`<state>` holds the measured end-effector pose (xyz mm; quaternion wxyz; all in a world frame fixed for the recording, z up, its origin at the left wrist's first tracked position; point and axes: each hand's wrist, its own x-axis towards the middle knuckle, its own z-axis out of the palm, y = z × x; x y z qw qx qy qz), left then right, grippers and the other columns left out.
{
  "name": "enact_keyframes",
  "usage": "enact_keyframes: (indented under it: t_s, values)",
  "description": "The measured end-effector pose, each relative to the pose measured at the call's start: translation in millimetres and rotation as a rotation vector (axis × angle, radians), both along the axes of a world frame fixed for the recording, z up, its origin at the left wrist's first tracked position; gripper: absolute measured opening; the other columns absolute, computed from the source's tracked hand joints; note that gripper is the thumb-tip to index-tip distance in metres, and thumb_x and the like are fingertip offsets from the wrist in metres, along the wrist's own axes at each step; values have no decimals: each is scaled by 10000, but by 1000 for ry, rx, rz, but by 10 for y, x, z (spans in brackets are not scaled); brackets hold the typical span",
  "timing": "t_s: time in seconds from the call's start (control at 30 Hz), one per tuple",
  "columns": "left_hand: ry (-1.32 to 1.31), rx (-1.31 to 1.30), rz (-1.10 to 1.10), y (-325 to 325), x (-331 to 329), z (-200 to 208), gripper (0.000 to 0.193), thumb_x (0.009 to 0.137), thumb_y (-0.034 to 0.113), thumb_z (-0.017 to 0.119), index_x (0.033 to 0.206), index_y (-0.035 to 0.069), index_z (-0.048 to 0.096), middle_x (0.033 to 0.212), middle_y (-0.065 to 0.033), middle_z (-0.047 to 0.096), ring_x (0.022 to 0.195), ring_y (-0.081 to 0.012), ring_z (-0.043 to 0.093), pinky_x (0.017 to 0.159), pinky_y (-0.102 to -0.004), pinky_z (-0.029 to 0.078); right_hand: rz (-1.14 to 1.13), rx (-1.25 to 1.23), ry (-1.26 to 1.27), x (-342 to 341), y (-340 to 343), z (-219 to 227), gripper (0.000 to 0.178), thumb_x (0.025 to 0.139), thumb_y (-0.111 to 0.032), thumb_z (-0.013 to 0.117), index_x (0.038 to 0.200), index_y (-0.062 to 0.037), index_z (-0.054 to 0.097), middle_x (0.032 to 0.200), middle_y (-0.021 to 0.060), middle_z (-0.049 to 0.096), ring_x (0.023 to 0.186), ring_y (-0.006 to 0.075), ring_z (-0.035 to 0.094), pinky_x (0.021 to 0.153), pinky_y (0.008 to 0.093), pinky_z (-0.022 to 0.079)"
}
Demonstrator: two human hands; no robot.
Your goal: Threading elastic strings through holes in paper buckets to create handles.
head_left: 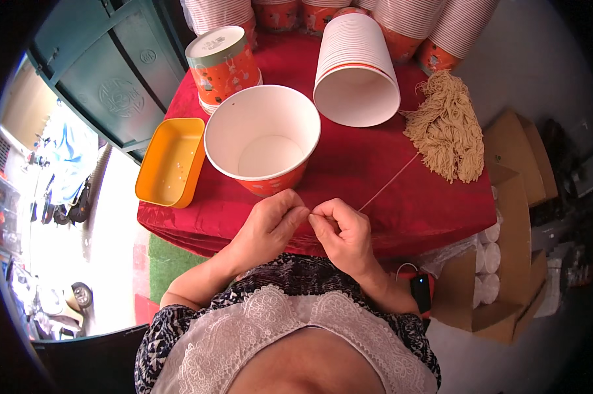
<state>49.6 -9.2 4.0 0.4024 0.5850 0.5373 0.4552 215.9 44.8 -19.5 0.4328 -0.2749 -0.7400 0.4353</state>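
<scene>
My right hand [344, 235] is closed in a pinch on a thin string [390, 182]. The string slants back across the red cloth to a loose bundle of beige strings [446, 125] at the right of the table. Close beside it, nearly touching fingertips, my left hand [271, 220] is also pinched; whatever lies between its fingers is too small to make out. Just beyond my hands a large paper tub [277, 185], white inside and orange outside, stands upright with its mouth up.
A yellow plastic tray [145, 172] with small white bits sits left of the tub. Behind it are upside-down tubs [224, 72]. A nested tub stack [355, 49] lies with its mouth toward me, and more stacks line the back. An open cardboard box [506, 262] stands right of the red-covered table [362, 157].
</scene>
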Motion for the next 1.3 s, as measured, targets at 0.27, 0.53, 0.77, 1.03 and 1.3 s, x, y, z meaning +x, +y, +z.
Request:
enact_keyframes:
  t_s: [0.27,0.53,0.77,1.03,1.3]
  values:
    - [96,57,11,-102,-97,141,45,904,7,590,910,-2,547,761,-57,562,700,-122,521,622,-278,449,43,18,56,-66,-32,65,121,818,51,648,823,-22,552,689,81,582,575,133,562,506,288,441]
    - [143,155,124,-205,-207,523,49,892,-3,628,889,-1,579,714,31,522,630,-15,463,532,-197,397,-153,183,179,-181,136,126,157,818,57,650,760,-34,535,596,-16,469,515,32,403,460,215,324]
    - [329,297,241,165,-450,780,40,885,21,612,878,-10,588,717,-35,572,636,-78,517,572,-247,430,-204,245,210,-330,252,66,171,797,88,651,767,-16,520,631,22,522,542,77,499,485,239,406]
    - [610,283,-54,525,-637,860,107,886,18,595,970,-21,649,951,-88,630,858,-182,599,785,-281,472,-233,327,169,-415,321,37,190,759,78,672,763,-23,512,635,82,554,531,190,590,490,310,476]
    - [632,241,-192,636,-654,818,208,837,27,625,1034,-24,670,1004,-137,653,926,-259,637,824,-347,513,-254,378,142,-436,332,60,203,755,76,676,751,-28,502,618,78,543,521,202,580,479,318,468]
